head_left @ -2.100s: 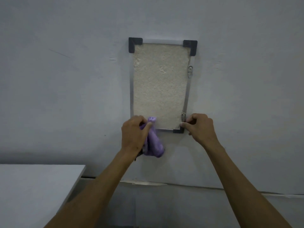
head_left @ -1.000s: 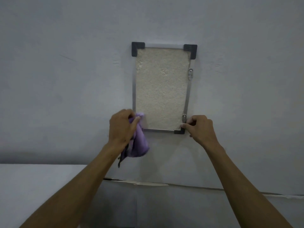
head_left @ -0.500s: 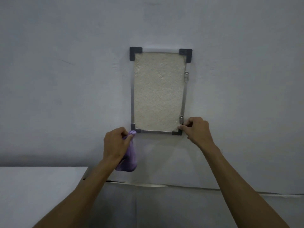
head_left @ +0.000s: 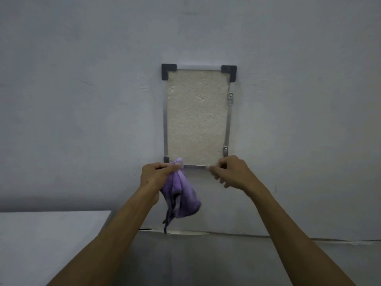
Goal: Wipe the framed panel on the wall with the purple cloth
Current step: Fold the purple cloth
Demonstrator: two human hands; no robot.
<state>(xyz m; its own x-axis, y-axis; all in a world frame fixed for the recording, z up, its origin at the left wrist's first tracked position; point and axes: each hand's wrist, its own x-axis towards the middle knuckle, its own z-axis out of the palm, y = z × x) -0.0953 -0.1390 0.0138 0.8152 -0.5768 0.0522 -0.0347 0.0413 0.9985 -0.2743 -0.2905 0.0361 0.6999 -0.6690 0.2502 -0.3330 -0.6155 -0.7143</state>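
Left hand [head_left: 157, 175] grips the purple cloth [head_left: 181, 195] at the framed panel [head_left: 195, 118]'s bottom-left corner; right hand [head_left: 231, 172] pinches the bottom-right corner; next, likely wiping along the bottom edge.

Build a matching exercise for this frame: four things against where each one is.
Things:
1. purple cloth
2. right hand
3. left hand
4. black corner caps

Places:
A. top corners of the framed panel
B. at the frame's bottom right corner
C. bunched, top at the bottom edge
D. gripping the cloth

Pairs: 1-C, 2-B, 3-D, 4-A
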